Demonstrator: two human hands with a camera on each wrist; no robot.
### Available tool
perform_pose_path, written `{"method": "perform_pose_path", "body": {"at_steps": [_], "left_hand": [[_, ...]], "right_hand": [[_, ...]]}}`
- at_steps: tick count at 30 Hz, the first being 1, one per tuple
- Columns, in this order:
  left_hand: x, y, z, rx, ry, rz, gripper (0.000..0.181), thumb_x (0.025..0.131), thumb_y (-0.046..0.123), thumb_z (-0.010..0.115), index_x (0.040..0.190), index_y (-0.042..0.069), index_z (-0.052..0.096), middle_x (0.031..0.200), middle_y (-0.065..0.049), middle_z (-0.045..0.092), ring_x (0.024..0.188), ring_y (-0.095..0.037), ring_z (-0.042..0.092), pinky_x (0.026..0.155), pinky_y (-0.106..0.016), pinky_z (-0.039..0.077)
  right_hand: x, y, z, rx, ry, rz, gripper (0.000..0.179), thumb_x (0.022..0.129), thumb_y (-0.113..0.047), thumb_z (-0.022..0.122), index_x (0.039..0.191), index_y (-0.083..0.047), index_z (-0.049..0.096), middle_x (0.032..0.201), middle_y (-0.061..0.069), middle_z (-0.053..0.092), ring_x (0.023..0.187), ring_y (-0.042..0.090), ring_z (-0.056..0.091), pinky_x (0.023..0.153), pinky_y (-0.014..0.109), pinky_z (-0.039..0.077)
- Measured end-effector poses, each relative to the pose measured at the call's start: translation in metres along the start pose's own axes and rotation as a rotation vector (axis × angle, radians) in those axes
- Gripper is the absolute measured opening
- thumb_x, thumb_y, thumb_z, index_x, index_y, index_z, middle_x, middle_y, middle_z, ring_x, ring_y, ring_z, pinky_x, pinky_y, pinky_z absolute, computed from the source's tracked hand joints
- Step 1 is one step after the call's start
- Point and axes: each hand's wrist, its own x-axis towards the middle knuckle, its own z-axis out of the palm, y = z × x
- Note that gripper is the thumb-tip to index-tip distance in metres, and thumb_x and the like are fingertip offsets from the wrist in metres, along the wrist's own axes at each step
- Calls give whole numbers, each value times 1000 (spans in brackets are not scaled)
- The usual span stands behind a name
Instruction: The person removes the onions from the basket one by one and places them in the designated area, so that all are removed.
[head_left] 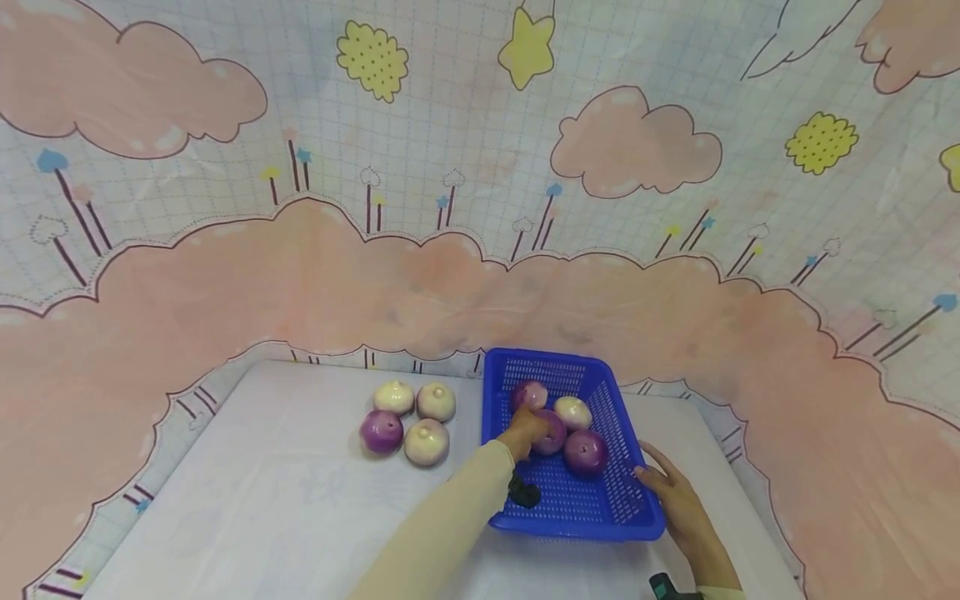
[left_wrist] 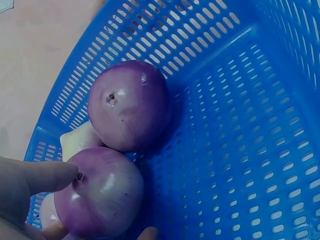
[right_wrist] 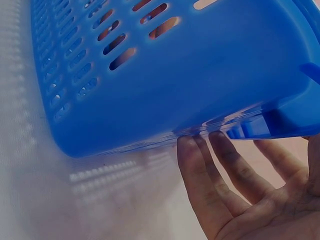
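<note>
A blue plastic basket [head_left: 570,527] with slotted walls holds several onions. Inside it, my left hand [head_left: 525,433] grips a purple onion [left_wrist: 107,195], the thumb lying near its stem end and other fingers partly hidden beneath. Against that onion sit another purple onion [head_left: 586,452] and a white onion [head_left: 573,412]; a further purple onion [head_left: 529,395] is near the basket's back left corner. At the basket's right side, my right hand [head_left: 684,504] holds the rim, thumb over the edge. In the right wrist view, its fingertips [right_wrist: 190,147] touch the outer wall.
Left of the basket, a purple onion [head_left: 382,432] and three white onions [head_left: 427,442] stand grouped on the white tabletop [head_left: 300,500]. A patterned cloth backdrop [head_left: 420,300] rises behind the table and along its sides.
</note>
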Motion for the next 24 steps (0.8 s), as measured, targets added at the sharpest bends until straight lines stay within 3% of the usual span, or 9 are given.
{"method": "perform_pose_path", "body": {"at_steps": [4, 6, 7, 10, 13, 14, 17, 24], "left_hand": [[4, -1, -2, 37, -16, -4, 58, 72, 0, 72, 126, -8, 51, 120, -27, 57, 107, -45, 61, 79, -67, 53], [11, -5, -3, 69, -26, -16, 57, 70, 2, 75, 121, -11, 53, 115, -25, 59, 102, -42, 64, 75, -62, 56], [21, -13, -1, 68, -34, -1, 57, 66, 5, 78, 116, -12, 55, 110, -24, 61, 96, -39, 65, 69, -59, 58], [30, -17, 1, 68, -53, -16, 58, 63, 4, 79, 114, -12, 55, 107, -22, 61, 91, -38, 66, 64, -56, 58], [24, -13, 0, 45, -62, -28, 60, 65, 2, 77, 117, -12, 52, 111, -21, 59, 95, -40, 65, 67, -59, 58], [13, -4, -3, 46, -60, -50, 59, 68, -1, 74, 121, -12, 50, 115, -22, 58, 101, -41, 64, 74, -61, 57], [3, -1, -7, 22, -60, -48, 55, 70, -2, 69, 121, -12, 49, 113, -22, 56, 102, -42, 64, 78, -60, 57], [-3, 0, -8, -28, -84, -44, 61, 71, -3, 66, 128, -10, 44, 121, -23, 52, 104, -40, 63, 82, -56, 57]], "right_hand": [[0, 0, 0, 5, 3, -4, 66, 97, -38, 58, 155, -28, 28, 154, 22, 39, 135, 39, 48, 106, 50, 47], [1, 0, 1, 5, 2, -4, 66, 97, -38, 58, 155, -27, 28, 154, 22, 39, 134, 39, 49, 106, 50, 48], [0, 0, 1, 4, -2, -7, 67, 97, -37, 58, 155, -26, 27, 154, 23, 38, 134, 38, 49, 106, 49, 48], [0, 0, 1, 8, 2, -6, 67, 97, -37, 58, 156, -26, 26, 154, 23, 38, 133, 37, 50, 104, 47, 50], [1, -1, 0, 9, 1, -11, 67, 98, -37, 58, 156, -27, 26, 154, 23, 38, 132, 35, 51, 104, 46, 50], [1, -1, -1, 10, 4, -10, 66, 97, -38, 58, 155, -28, 27, 154, 22, 39, 132, 35, 52, 104, 46, 50], [2, 0, -1, 6, -5, -8, 67, 97, -39, 58, 155, -29, 27, 155, 23, 37, 134, 38, 49, 106, 49, 48], [2, 4, -1, -2, 6, 1, 69, 95, -40, 60, 155, -29, 28, 154, 23, 37, 136, 40, 47, 107, 52, 46]]}}
